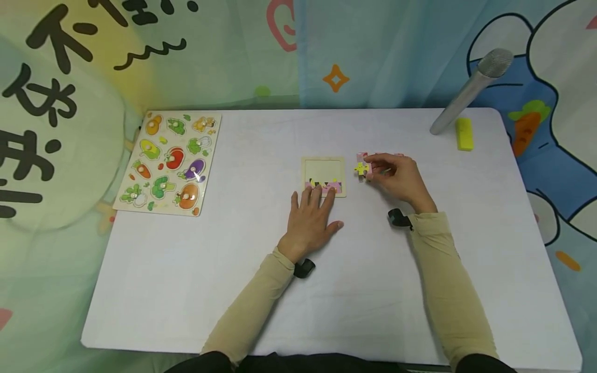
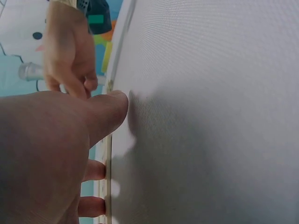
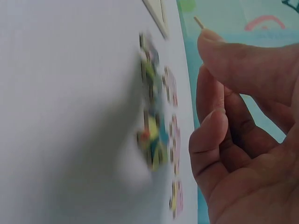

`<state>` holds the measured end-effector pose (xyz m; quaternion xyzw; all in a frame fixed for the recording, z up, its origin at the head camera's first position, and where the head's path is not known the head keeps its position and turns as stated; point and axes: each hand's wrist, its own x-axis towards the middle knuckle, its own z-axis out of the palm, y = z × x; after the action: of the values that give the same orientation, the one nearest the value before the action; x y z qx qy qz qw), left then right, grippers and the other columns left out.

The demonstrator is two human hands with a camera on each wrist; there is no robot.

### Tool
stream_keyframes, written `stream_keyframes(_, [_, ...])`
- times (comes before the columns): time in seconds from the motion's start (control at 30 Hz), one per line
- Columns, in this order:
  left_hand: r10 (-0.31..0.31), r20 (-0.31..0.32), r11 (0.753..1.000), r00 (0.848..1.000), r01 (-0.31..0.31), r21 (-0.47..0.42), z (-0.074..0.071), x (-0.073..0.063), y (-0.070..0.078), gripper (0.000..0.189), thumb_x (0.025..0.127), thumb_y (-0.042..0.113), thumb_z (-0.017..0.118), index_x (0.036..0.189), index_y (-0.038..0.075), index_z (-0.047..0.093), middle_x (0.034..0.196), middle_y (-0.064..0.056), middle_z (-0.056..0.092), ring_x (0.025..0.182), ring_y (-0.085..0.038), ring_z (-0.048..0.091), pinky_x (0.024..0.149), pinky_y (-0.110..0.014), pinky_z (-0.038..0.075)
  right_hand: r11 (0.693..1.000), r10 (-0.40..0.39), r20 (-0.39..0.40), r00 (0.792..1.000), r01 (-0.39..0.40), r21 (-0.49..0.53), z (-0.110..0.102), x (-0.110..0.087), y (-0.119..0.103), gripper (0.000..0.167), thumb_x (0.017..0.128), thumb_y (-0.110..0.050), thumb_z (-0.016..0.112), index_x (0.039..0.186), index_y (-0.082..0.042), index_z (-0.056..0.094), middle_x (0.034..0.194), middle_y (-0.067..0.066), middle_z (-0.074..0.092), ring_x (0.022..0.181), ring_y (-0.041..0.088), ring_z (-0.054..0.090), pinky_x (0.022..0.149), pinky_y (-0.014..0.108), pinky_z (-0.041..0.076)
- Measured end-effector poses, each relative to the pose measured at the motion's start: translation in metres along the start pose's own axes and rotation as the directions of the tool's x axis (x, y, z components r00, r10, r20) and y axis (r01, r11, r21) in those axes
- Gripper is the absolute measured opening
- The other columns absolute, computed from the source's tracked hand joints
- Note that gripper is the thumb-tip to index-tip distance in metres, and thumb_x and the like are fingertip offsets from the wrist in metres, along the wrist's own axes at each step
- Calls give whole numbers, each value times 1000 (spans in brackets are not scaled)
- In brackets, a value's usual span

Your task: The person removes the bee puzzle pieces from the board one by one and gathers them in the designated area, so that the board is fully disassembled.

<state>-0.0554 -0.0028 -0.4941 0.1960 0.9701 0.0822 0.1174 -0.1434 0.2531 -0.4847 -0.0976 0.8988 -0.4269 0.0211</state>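
A small square wooden puzzle tray (image 1: 323,158) lies mid-table, with pink, yellow and black jigsaw pieces (image 1: 333,185) along its near side. My left hand (image 1: 308,225) rests with spread fingers on the tray's near edge, thumb out to the side. To the right of the tray, my right hand (image 1: 396,176) pinches a pink and yellow jigsaw piece (image 1: 361,169) between thumb and fingers. In the right wrist view this piece (image 3: 199,22) appears only as a thin wooden edge at the thumb tip. Several loose pieces (image 3: 154,140) lie on the table below that hand, mostly hidden in the head view.
At the far left lies a vegetable peg puzzle board (image 1: 160,199). A grey microphone (image 1: 471,90) and a yellow block (image 1: 464,134) are at the back right of the white table (image 1: 224,269). A printed curtain (image 1: 392,46) hangs behind the table.
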Motion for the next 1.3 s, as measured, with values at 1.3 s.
stream_keyframes(1.3, [-3,-4,1000,1000,3,-8,2,0,0,81,104,62,55,169,21,28,168,-15,34,160,-39,24,128,-64,22,951,296,42,954,-290,-108,-52,-34,46,42,97,-25,80,136,-12,72,111,15,71,89,18,57,72,18,44])
